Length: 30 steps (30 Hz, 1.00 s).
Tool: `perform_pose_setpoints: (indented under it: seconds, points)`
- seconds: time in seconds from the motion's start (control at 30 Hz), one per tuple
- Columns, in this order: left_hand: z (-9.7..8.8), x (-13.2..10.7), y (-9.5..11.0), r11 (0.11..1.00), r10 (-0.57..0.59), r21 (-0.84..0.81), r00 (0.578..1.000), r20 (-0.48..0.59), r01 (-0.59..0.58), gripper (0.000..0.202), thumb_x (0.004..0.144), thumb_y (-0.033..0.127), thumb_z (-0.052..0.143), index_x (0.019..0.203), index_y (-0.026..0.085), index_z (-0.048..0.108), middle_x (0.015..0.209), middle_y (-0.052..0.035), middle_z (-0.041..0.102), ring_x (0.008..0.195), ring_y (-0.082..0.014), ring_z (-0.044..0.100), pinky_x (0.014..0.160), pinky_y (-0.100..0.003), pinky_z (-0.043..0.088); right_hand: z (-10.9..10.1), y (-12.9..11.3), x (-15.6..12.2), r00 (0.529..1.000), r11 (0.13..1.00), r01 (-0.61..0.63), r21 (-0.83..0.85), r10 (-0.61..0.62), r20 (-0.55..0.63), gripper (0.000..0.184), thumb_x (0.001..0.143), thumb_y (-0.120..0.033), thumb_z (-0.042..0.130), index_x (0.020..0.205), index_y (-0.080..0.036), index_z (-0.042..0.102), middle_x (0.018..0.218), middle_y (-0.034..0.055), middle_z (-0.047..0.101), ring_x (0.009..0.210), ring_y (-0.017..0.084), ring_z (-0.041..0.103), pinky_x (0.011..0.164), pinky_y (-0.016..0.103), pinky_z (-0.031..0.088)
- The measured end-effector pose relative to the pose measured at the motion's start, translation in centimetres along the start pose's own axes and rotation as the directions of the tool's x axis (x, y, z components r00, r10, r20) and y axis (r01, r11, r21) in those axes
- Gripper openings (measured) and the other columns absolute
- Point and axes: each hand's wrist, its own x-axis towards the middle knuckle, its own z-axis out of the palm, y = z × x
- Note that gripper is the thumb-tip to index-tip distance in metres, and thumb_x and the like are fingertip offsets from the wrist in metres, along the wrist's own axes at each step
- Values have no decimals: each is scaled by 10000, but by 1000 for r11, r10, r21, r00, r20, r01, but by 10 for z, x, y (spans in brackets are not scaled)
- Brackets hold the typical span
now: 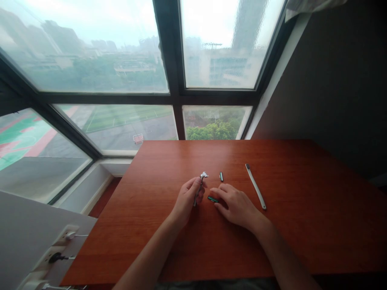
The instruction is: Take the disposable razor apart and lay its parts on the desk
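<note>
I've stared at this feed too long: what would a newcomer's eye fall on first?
Probably the big dark-framed window, bright across the top. Next, the reddish-brown table below, where the left hand holds a slim metal-headed tool and the right hand has its fingertips at a small dark-green piece. A white toothbrush lies to their right.

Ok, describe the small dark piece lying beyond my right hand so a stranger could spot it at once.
Start at the reddish-brown table by the window. Beyond your right hand, left of the long white stick, lies a small dark piece with a pale stripe. Unlike its greenish lookalike at the hand, it lies apart, pointing away from you.
</note>
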Motion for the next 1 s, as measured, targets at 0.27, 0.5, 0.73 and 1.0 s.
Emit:
perform_pose_setpoints:
  seconds: [0.27,0.5,0.73,1.0]
  points:
    - [-1,1,-1,1000,4,-22,1000,7,-4,393,799,550,568,795,157,566,536,54,424,439,-61,350,438,-190,248,1,-12,3,999,999,-1,-39,3,53,241,821,-212,555,1060,-238,569,934,36,601,884,198,545,731,272,396]
    - [-3,1,-1,1000,-11,14,1000,-3,11,409,801,568,551,795,159,576,539,48,434,438,-66,360,433,-188,250,-3,-6,6,991,997,79,25,-81,105,209,814,-183,569,1017,-237,572,918,22,602,844,172,567,711,249,393]
    - [-1,0,1,1000,-2,1,1000,-2,2,402,796,563,562,782,161,576,533,52,435,435,-61,362,432,-184,253,-7,-4,12,985,993,99,68,-108,136,44,834,-181,571,859,-216,579,868,11,601,807,154,565,684,235,384]
    - [-2,0,-1,1000,-3,-12,1000,2,3,378,817,529,558,793,152,581,536,47,438,443,-58,369,431,-181,252,-4,-6,12,981,989,133,61,-140,135,151,811,-176,572,956,-217,569,933,26,618,867,175,582,722,244,394]
